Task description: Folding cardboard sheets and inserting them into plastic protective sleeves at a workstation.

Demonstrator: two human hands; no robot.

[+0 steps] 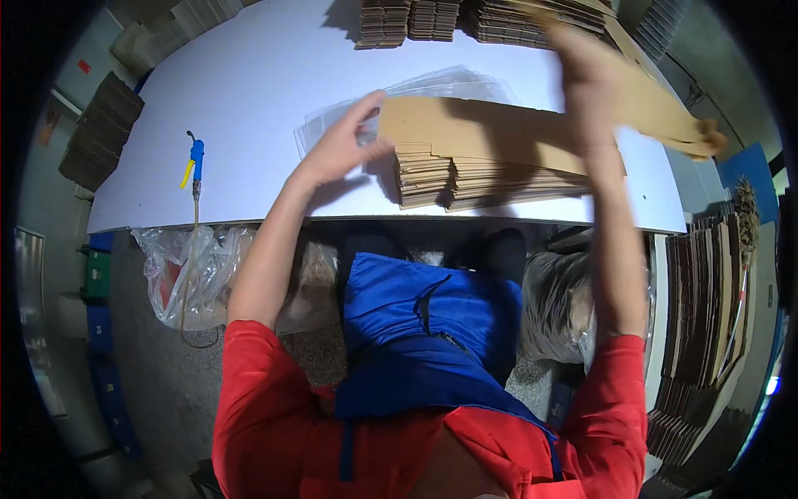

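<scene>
My left hand point(345, 145) grips the left end of a flat folded cardboard blank point(490, 133) that lies on top of a stack of flattened cardboard boxes point(482, 179) at the near edge of the white table point(249, 91). My right hand point(586, 83) is raised above the stack and holds another long flat cardboard piece point(661, 112), tilted and reaching off to the right. Clear plastic bags point(440, 87) lie on the table just behind the stack.
A blue and yellow air blow gun point(194, 162) with a hose lies on the table's left part. More cardboard stacks point(432, 21) stand at the table's far edge. Flattened cartons point(706, 316) lean at the right; a crumpled plastic bag point(191, 266) sits under the table.
</scene>
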